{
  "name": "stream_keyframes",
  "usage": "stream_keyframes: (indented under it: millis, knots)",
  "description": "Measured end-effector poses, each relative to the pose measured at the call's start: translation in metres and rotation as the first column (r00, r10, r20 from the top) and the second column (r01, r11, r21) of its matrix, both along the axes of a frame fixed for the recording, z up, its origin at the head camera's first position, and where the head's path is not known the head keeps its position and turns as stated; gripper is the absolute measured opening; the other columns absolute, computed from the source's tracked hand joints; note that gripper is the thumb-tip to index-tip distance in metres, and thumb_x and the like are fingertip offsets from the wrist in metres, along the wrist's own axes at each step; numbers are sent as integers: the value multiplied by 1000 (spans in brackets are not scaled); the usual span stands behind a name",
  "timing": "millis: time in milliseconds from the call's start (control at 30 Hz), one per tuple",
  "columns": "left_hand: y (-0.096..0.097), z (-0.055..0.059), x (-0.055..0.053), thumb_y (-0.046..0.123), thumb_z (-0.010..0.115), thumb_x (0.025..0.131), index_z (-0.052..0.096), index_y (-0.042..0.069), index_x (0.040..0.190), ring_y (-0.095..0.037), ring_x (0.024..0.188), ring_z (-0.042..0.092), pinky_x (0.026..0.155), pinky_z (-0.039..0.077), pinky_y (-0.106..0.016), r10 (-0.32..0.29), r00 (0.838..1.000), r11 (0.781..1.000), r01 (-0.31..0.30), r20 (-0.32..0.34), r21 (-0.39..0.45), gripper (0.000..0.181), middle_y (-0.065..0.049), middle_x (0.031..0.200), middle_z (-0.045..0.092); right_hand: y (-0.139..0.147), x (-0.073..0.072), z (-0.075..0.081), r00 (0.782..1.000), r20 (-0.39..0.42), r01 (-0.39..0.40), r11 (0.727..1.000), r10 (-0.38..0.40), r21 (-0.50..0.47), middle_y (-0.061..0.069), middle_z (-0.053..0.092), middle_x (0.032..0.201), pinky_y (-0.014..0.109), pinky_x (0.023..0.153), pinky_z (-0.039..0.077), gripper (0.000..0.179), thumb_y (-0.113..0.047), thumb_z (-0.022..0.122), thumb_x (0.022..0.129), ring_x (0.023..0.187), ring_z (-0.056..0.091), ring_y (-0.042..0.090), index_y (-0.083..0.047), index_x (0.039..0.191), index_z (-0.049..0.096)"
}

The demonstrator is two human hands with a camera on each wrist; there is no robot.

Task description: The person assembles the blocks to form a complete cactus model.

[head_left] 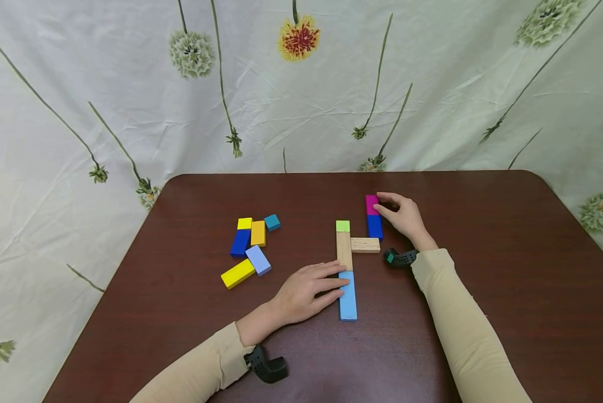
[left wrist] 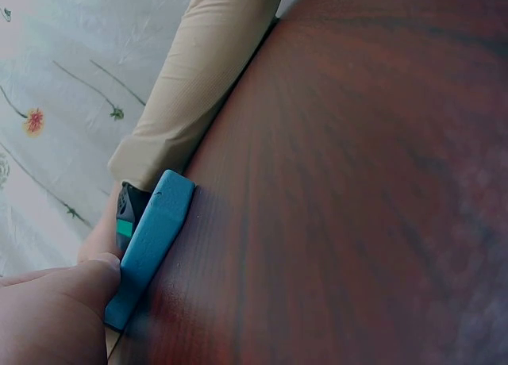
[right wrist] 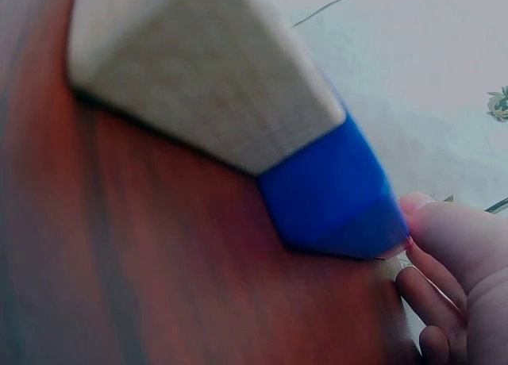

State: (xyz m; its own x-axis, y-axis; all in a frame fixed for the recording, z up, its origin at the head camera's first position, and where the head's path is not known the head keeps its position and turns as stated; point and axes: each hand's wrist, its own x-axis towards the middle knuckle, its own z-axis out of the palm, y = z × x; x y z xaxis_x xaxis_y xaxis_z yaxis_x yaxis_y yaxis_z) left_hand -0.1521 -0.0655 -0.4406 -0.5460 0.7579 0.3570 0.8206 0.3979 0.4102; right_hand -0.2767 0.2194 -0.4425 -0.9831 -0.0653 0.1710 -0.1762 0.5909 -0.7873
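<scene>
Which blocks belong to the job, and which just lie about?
Probably job:
light-blue bar
tan wooden bar
lime-green square
pale wooden block
dark-blue block
magenta rectangular block

Probably spare:
small yellow block
long yellow block
orange block
teal block
periwinkle block
loose dark-blue block

The left hand (head_left: 305, 293) is palm down with its fingers (head_left: 331, 283) straight and slightly spread, the left forearm (head_left: 198, 364) slanting in behind it, while the right hand (head_left: 405, 218), farther forward and rightward, pinches with thumb (head_left: 384, 211) and forefinger (head_left: 389, 197), the right forearm (head_left: 470, 324) reaching back behind it.
</scene>
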Motion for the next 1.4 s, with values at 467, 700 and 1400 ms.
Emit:
stream_keyframes:
  millis: [467,700,1400]
  knots:
    - [-1,0,0,26,58,94,64,17,124,-16,131,40,107,32,-34,3,1000,1000,-3,1,-9,32,-2,136,52,0,0,-1,1000,-8,-4,1000,4,4,16,58,125,47,94,40,46,-28,64,90,113,50,33,-6,130,56]
    - [-1,1,1,26,58,94,64,17,124,-16,131,40,106,32,-34,2,1000,1000,-2,-2,-10,32,-2,136,52,-1,1,-1,1000,-3,-5,1000,5,7,15,58,126,48,95,40,46,-28,64,90,113,50,33,-6,130,56]
    - [-2,1,1,29,58,94,63,17,126,-15,132,39,107,31,-31,-10,1000,1000,9,-20,-5,34,-4,140,47,-3,15,-1,982,-30,172,953,-185,-250,12,57,126,43,92,43,52,-42,61,90,109,53,26,-5,127,56]
